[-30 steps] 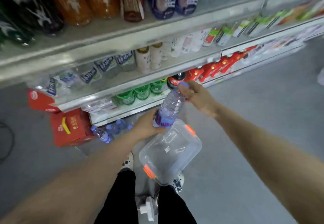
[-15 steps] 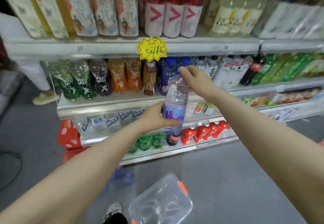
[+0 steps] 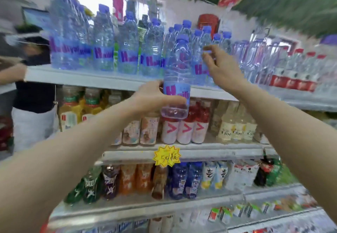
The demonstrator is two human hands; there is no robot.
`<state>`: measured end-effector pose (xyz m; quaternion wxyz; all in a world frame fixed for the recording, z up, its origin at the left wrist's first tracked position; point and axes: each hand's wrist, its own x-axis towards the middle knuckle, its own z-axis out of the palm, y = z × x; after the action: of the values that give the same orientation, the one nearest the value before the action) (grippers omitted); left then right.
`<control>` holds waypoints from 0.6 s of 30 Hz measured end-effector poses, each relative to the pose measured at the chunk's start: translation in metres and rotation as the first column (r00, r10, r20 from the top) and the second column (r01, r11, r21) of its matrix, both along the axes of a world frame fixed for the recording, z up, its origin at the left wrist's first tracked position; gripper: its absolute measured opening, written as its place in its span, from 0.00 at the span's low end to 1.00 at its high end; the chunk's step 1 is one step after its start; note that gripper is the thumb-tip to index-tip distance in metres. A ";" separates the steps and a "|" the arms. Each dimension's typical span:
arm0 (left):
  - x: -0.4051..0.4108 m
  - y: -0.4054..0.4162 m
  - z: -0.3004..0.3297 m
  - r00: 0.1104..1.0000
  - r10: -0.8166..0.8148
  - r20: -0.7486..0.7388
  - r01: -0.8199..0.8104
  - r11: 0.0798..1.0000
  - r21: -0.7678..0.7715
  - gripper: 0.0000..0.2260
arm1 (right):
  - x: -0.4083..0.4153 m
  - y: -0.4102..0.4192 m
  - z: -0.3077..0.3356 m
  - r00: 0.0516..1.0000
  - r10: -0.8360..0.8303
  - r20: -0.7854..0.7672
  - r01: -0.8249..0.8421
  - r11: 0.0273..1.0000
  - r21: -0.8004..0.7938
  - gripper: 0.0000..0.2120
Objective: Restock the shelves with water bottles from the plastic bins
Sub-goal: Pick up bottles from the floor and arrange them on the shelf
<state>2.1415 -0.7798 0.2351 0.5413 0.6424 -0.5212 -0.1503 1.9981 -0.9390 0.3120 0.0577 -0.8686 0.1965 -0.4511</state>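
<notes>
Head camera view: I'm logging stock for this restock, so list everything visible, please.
held water bottle: one, clear with blue cap, raised before the top shelf
shelved water bottles: many, clear blue, on the top shelf
juice and tea bottles: many, yellow, red, pale, second shelf
soda bottles: many, green, orange, blue, third shelf
price tag: one, yellow, second shelf edge
other person: one, dark top, far left
left hand: grips the held bottle's lower part
right hand: fingers loosely curled, beside the bottle, off it

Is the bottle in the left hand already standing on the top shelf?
No: the left hand holds the water bottle in front of the top shelf, its base below the edge.
</notes>
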 end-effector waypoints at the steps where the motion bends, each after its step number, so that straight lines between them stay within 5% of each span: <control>1: 0.010 -0.003 0.016 1.000 0.027 0.000 -0.027 0.999 -0.042 0.29 | 0.006 -0.004 0.015 0.999 -0.040 -0.003 0.040 0.999 -0.034 0.17; 11: 0.117 -0.045 0.074 0.964 0.243 0.106 -0.240 0.970 -0.045 0.26 | 0.083 -0.027 0.081 0.976 -0.203 -0.077 0.186 0.964 -0.189 0.25; 18: 0.134 -0.081 0.066 0.933 0.270 0.236 -0.260 0.963 -0.075 0.27 | 0.121 -0.050 0.078 0.974 -0.199 -0.109 0.190 0.978 -0.086 0.28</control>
<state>2.2754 -0.8607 0.3007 0.5018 0.7087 -0.4956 0.0153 2.1196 -0.9885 0.3902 -0.0310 -0.8718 0.2664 -0.4100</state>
